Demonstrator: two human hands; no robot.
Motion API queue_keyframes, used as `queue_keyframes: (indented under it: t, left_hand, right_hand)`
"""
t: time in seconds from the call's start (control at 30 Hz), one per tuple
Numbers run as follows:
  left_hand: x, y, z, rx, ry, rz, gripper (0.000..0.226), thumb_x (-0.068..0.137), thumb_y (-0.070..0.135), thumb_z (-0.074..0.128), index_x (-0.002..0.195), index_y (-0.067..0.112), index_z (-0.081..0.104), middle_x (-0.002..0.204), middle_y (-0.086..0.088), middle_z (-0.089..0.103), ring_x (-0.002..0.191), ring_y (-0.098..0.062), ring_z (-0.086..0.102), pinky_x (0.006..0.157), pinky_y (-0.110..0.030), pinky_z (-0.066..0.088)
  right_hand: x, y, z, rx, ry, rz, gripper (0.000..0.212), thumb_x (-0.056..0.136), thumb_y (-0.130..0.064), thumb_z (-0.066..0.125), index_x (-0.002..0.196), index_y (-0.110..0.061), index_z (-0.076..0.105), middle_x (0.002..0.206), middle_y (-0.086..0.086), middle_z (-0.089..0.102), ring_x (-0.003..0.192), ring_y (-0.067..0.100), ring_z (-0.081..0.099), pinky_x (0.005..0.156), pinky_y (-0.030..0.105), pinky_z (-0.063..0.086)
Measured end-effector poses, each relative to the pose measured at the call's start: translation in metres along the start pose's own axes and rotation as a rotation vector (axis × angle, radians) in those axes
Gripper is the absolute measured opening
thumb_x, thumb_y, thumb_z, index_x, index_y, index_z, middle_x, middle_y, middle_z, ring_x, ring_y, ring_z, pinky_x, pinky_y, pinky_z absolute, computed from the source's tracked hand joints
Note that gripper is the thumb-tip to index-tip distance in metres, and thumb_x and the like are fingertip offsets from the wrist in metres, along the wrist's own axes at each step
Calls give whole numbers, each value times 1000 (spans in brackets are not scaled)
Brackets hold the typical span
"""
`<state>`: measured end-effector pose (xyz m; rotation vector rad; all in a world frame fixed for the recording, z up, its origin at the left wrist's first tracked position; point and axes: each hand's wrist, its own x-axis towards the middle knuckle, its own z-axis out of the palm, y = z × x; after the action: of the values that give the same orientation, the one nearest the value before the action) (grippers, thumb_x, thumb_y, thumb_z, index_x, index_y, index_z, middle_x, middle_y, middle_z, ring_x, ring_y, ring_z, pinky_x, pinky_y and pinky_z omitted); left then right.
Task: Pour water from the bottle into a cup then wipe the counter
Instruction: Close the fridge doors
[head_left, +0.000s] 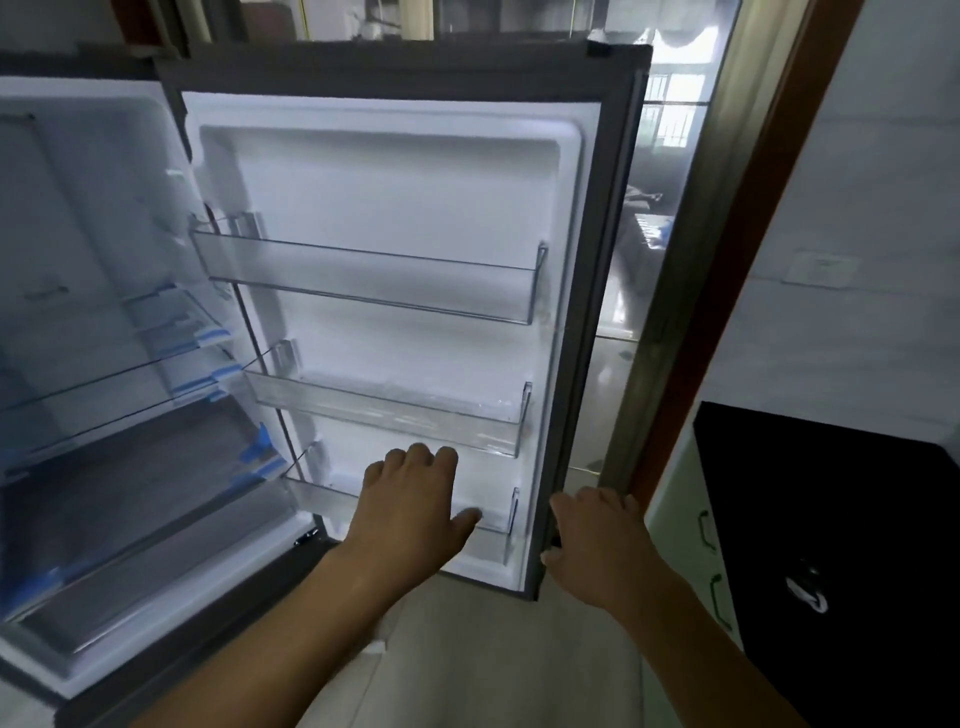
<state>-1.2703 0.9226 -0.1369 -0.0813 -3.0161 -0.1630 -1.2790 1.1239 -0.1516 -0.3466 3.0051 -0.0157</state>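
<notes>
I see no bottle or cup anywhere. The left hand (413, 501) hovers over the lowest clear plastic door shelf (496, 522), its grip loose and holding nothing visible. The right hand (592, 535) clasps the edge of the grey refrigerator door (587, 364). The risk is that every bin looks bare, so the search may stall, and the black tabletop (831, 493) stays unwiped.

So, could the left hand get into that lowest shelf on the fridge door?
Probably yes. The left hand is right over the lowest shelf, with nothing visible between them, and the right hand grips the edge of the fridge door, which stands wide open.
</notes>
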Motion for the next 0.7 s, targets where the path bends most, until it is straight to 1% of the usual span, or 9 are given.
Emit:
queue_keyframes:
  t: [0.1, 0.2, 0.27, 0.37, 0.47, 0.57, 0.63, 0.67, 0.7]
  left_hand:
    - [26, 12, -8, -4, 115, 52, 58, 90, 58, 57, 135, 22, 46, 136, -7, 53, 125, -30, 50, 103, -42, 39]
    - [52, 24, -10, 53, 133, 79, 63, 92, 56, 57, 141, 20, 41, 147, -10, 46, 134, -33, 44, 111, -45, 36]
    - [64, 29, -5, 111, 91, 86, 63, 93, 56, 56, 141, 18, 41, 147, -12, 45, 136, -34, 42, 113, -46, 34]
    - [71, 29, 7, 145, 37, 84, 60, 94, 55, 56, 138, 17, 43, 139, -11, 52, 130, -33, 47, 110, -46, 38]
    - [71, 25, 16, 150, 69, 79, 58, 93, 53, 57, 138, 19, 41, 134, -7, 55, 126, -31, 50, 107, -44, 39]
    - [63, 21, 22, 164, 105, 74, 61, 92, 52, 58, 140, 21, 38, 135, -6, 54, 127, -30, 49, 107, -44, 36]
    - [54, 16, 27, 168, 124, 70, 63, 91, 53, 59, 139, 21, 36, 135, -5, 52, 127, -29, 47, 106, -44, 35]
    - [47, 13, 28, 169, 128, 62, 63, 90, 55, 59, 139, 21, 37, 134, -5, 52, 127, -28, 47, 106, -44, 34]
    - [40, 10, 28, 172, 132, 53, 64, 90, 57, 59, 138, 21, 38, 134, -4, 52, 127, -28, 46, 107, -44, 34]
  right_hand:
    - [6, 4, -6, -39, -14, 12, 49, 95, -45, 57, 136, -22, 44, 137, 9, 52, 131, 30, 45, 115, 50, 26]
    - [10, 5, -11, -63, -11, 19, 57, 95, -47, 57, 143, -22, 39, 145, 10, 48, 136, 32, 42, 118, 52, 23]
    - [13, 7, -14, -59, 7, 11, 59, 95, -48, 57, 145, -23, 38, 147, 10, 47, 137, 32, 41, 119, 52, 22]
    - [17, 9, -17, -45, 34, -10, 58, 94, -48, 58, 144, -22, 40, 147, 10, 47, 137, 32, 41, 118, 51, 23]
    - [21, 9, -17, -42, 92, -54, 51, 93, -46, 59, 136, -22, 47, 138, 9, 54, 130, 30, 47, 116, 50, 28]
    - [27, 9, -15, 44, 198, -135, 52, 93, -49, 59, 137, -24, 49, 135, 3, 57, 125, 24, 51, 112, 43, 35]
    - [30, 7, -14, 217, 336, -276, 52, 93, -50, 59, 137, -25, 51, 137, -2, 56, 125, 18, 50, 107, 32, 37]
    - [30, 6, -14, 294, 426, -371, 49, 91, -49, 62, 134, -24, 56, 135, -2, 58, 124, 17, 52, 103, 29, 37]
    - [31, 5, -14, 329, 526, -448, 46, 90, -46, 64, 128, -21, 61, 130, 0, 61, 122, 18, 55, 100, 29, 39]
